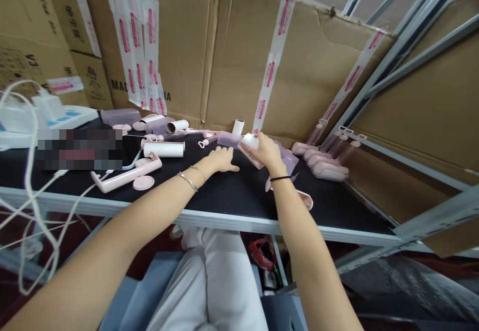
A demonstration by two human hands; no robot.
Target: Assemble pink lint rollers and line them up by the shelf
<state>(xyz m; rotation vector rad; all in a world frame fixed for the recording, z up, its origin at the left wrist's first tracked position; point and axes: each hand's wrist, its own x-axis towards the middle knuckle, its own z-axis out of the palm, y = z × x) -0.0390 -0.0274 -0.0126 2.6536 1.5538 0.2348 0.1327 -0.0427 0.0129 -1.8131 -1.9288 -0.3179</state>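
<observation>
My right hand (268, 152) is closed round a lint roller with a white paper roll (250, 141) and a pink body (251, 157). My left hand (223, 160) rests flat on the black tabletop (224, 193), fingers stretched out and thumb apart, holding nothing. Just beyond it lies a translucent purple cover (226, 139), with a white roll (238, 127) standing upright beside it. Another purple cover (288, 159) is behind my right wrist. A pink roller part (305, 199) lies partly hidden under my right forearm.
Several pink rollers (329, 170) with clear handles lean at the right end. On the left are a white roll (164, 149), a pink handle (129, 175), a pink disc (143, 182), a phone (130, 151) and a power strip (75, 116) with cables. Cardboard (232, 56) walls the back.
</observation>
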